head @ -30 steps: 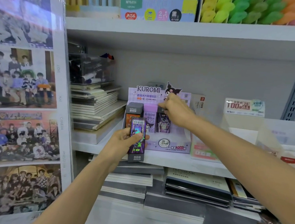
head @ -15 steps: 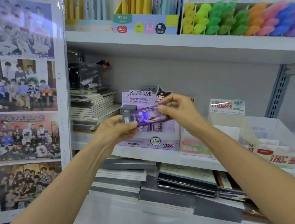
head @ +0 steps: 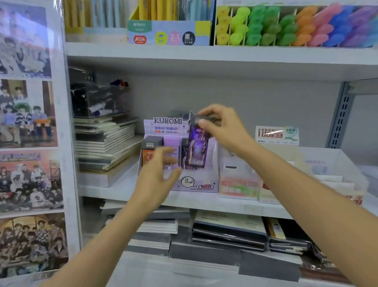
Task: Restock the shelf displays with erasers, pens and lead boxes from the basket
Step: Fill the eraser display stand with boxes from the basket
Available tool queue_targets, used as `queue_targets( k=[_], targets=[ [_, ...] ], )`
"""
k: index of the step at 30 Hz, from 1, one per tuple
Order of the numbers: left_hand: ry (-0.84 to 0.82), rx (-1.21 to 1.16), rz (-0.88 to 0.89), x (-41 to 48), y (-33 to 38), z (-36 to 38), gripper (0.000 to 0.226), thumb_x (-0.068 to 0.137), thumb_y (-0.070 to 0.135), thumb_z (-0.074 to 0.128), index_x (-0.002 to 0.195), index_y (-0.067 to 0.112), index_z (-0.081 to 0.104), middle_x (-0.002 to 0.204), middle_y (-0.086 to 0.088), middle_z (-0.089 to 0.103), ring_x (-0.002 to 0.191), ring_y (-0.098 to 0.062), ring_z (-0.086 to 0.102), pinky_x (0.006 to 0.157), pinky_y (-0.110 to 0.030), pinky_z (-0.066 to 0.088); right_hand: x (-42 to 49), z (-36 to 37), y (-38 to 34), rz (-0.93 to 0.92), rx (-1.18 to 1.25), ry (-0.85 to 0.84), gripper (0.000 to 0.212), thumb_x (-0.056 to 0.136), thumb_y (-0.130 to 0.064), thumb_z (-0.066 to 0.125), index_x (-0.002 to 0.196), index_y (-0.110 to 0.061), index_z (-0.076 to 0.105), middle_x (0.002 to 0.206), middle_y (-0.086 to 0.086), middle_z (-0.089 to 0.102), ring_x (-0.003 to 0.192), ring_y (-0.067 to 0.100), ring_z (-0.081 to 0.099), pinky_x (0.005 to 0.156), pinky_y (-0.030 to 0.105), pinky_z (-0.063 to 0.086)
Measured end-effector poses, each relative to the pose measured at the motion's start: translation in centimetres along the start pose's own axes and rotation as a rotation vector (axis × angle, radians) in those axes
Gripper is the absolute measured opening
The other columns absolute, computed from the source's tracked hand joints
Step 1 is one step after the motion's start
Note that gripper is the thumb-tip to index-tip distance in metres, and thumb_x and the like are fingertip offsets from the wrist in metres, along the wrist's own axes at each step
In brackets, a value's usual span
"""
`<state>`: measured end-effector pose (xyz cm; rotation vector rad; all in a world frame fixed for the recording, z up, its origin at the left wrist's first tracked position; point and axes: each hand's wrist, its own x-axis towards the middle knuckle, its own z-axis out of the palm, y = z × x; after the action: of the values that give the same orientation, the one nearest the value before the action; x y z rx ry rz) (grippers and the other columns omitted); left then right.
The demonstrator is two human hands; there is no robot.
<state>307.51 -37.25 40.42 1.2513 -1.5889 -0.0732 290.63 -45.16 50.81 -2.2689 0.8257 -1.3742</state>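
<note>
A purple Kuromi display box [head: 199, 185] stands on the middle shelf with several lead boxes upright in it. My right hand [head: 222, 128] pinches the grey top end of a dark purple lead box [head: 197, 149], which hangs upright over the display's right side. My left hand [head: 158, 175] hovers in front of the display's left half, fingers loosely spread, holding nothing. An orange lead box [head: 148, 155] and a lilac one [head: 171, 146] sit in the display behind it.
Stacked notebooks [head: 108, 141] lie left of the display; white lead boxes [head: 239, 180] and a clear bin [head: 338, 170] stand to its right. Pens [head: 159, 1] and coloured highlighters [head: 296, 27] fill the upper shelf. Notebooks [head: 228, 231] crowd the lower shelf. Photo posters [head: 19, 114] cover the left panel.
The lead box passed from both hands to my right hand alone and turned upright over the display. My left hand let go and dropped lower.
</note>
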Motion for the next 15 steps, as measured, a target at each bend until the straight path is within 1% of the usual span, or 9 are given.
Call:
queue_targets(
  k=[2, 3, 4, 5, 6, 8, 11, 13, 15],
  targets=[
    [-0.135, 0.34, 0.156, -1.3, -1.9, 1.0, 0.048, 0.094, 0.028, 0.06, 0.139, 0.017, 0.046, 0.141, 0.001, 0.049, 0.135, -0.019, 0.04, 0.113, -0.038, 0.029, 1.4, -0.6, 1.1, 0.051, -0.092, 0.06, 0.018, 0.091, -0.008, 0.063, 0.109, -0.007, 0.063, 0.106, 0.009, 0.067, 0.1, 0.022, 0.064, 0.094, 0.04, 0.051],
    [-0.203, 0.453, 0.185, -1.9, -2.6, 1.5, 0.052, 0.095, 0.032, 0.056, 0.143, 0.019, 0.04, 0.148, 0.003, 0.041, 0.141, -0.019, 0.03, 0.119, -0.039, 0.017, 1.8, -0.4, 1.7, 0.069, -0.142, 0.044, 0.017, 0.092, -0.009, 0.062, 0.109, -0.01, 0.062, 0.103, 0.005, 0.066, 0.099, 0.021, 0.063, 0.095, 0.04, 0.051],
    [-0.243, 0.532, 0.197, -2.3, -3.1, 1.9, 0.057, 0.096, 0.035, 0.054, 0.147, 0.021, 0.034, 0.149, 0.004, 0.037, 0.143, -0.018, 0.026, 0.121, -0.037, 0.008, 2.0, 0.0, 2.3, 0.078, -0.178, 0.019, 0.014, 0.092, -0.009, 0.062, 0.106, -0.014, 0.061, 0.098, 0.0, 0.064, 0.096, 0.019, 0.063, 0.094, 0.039, 0.051],
    [-0.252, 0.577, 0.212, -2.5, -3.6, 2.2, 0.059, 0.095, 0.036, 0.054, 0.148, 0.023, 0.03, 0.147, 0.005, 0.039, 0.141, -0.017, 0.028, 0.121, -0.035, 0.004, 2.0, 0.7, 2.7, 0.079, -0.196, 0.002, 0.013, 0.092, -0.01, 0.061, 0.103, -0.017, 0.06, 0.093, -0.005, 0.062, 0.093, 0.017, 0.062, 0.092, 0.037, 0.052],
    [-0.24, 0.596, 0.233, -2.6, -3.9, 2.3, 0.06, 0.094, 0.035, 0.055, 0.148, 0.023, 0.03, 0.142, 0.005, 0.043, 0.136, -0.017, 0.033, 0.121, -0.034, 0.004, 1.9, 1.5, 3.2, 0.072, -0.205, -0.001, 0.013, 0.092, -0.01, 0.061, 0.101, -0.02, 0.059, 0.09, -0.007, 0.06, 0.089, 0.014, 0.061, 0.088, 0.034, 0.052],
    [-0.204, 0.61, 0.26, -2.6, -4.0, 2.4, 0.06, 0.092, 0.033, 0.058, 0.146, 0.021, 0.034, 0.133, 0.005, 0.049, 0.128, -0.017, 0.041, 0.12, -0.035, 0.011, 1.5, 3.0, 4.1, 0.042, -0.224, -0.001, 0.013, 0.092, -0.011, 0.062, 0.101, -0.021, 0.058, 0.089, -0.008, 0.06, 0.085, 0.012, 0.06, 0.081, 0.03, 0.049],
    [-0.19, 0.64, 0.276, -2.6, -3.9, 2.3, 0.058, 0.091, 0.032, 0.06, 0.144, 0.021, 0.038, 0.126, 0.003, 0.053, 0.122, -0.019, 0.046, 0.117, -0.039, 0.022, 1.2, 4.2, 5.2, -0.005, -0.281, -0.045, 0.013, 0.092, -0.009, 0.062, 0.102, -0.015, 0.06, 0.092, -0.004, 0.062, 0.086, 0.013, 0.06, 0.076, 0.024, 0.044],
    [-0.187, 0.645, 0.282, -2.6, -4.0, 2.3, 0.058, 0.09, 0.031, 0.061, 0.143, 0.02, 0.039, 0.124, 0.003, 0.054, 0.12, -0.02, 0.048, 0.115, -0.04, 0.025, 1.6, 4.0, 5.4, -0.008, -0.332, -0.094, 0.012, 0.092, -0.009, 0.062, 0.104, -0.012, 0.061, 0.095, 0.002, 0.066, 0.084, 0.013, 0.059, 0.075, 0.022, 0.041],
    [-0.186, 0.652, 0.282, -2.6, -4.1, 2.4, 0.057, 0.091, 0.032, 0.06, 0.143, 0.021, 0.039, 0.124, 0.003, 0.054, 0.119, -0.02, 0.047, 0.114, -0.039, 0.026, 2.2, 3.5, 5.3, 0.0, -0.372, -0.165, 0.014, 0.091, -0.01, 0.063, 0.105, -0.012, 0.062, 0.099, 0.004, 0.067, 0.088, 0.016, 0.06, 0.08, 0.025, 0.045]
  ],
)
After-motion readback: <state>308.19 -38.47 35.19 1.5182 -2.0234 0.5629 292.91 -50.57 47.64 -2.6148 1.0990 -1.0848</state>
